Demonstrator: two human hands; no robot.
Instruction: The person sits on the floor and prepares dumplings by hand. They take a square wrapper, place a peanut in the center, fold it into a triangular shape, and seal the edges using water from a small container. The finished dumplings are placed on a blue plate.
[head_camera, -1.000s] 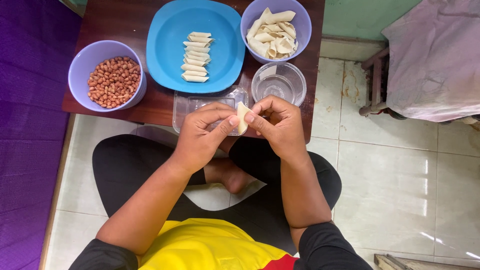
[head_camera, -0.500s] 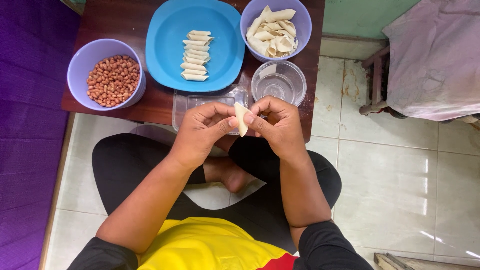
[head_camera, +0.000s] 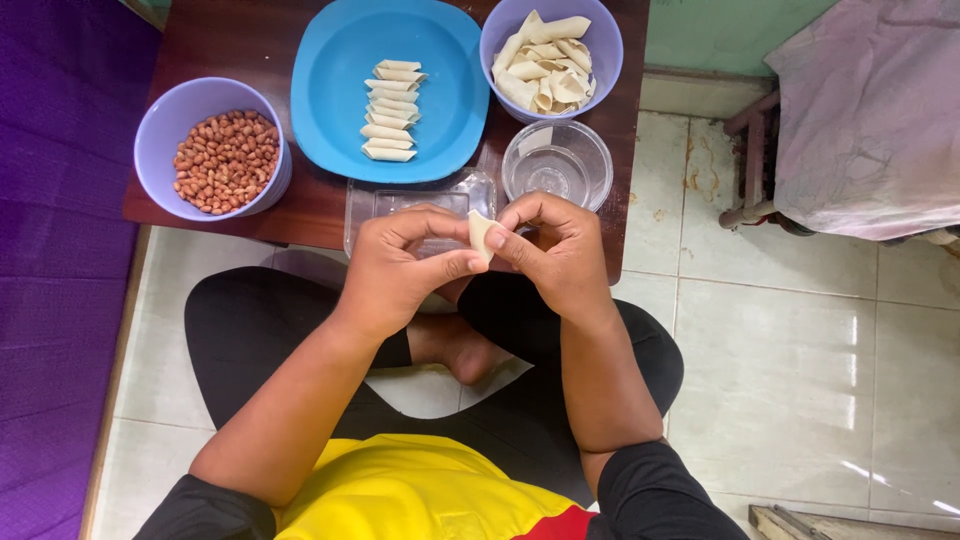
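**No packages, labels, signs or screens in view**

Nothing wrapped, boxed or printed on the dark wooden desk (head_camera: 300, 215). Only open containers there, all unmarked: two lilac bowls (head_camera: 160, 120), a blue plate (head_camera: 330, 80), a clear round tub (head_camera: 557, 165) and a clear rectangular tray (head_camera: 365, 205). No display anywhere.

Across the top of the frame, a dark wooden desk (head_camera: 310, 205) carries a peanut bowl (head_camera: 160, 120), blue plate (head_camera: 330, 70), wrapper bowl (head_camera: 605, 45), clear cup (head_camera: 558, 165) and clear tray (head_camera: 365, 200).
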